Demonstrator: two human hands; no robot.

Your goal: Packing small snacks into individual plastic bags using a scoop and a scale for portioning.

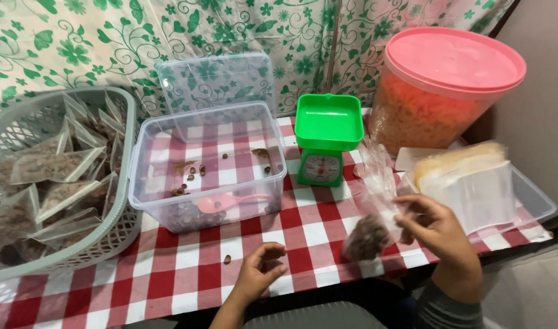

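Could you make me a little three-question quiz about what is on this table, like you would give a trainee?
1. True or false: the green kitchen scale has an empty pan.
2. Which hand holds the small clear bag of brown pieces? A) left hand B) right hand C) neither
3. Fill in: the pink scoop lies inside the clear plastic ____.

Key
1. True: nothing lies in the pan.
2. B: the right hand holds it above the checked tablecloth; the left hand rests on the cloth, holding nothing visible.
3. Tub: the scoop lies on its floor among a few brown pieces.
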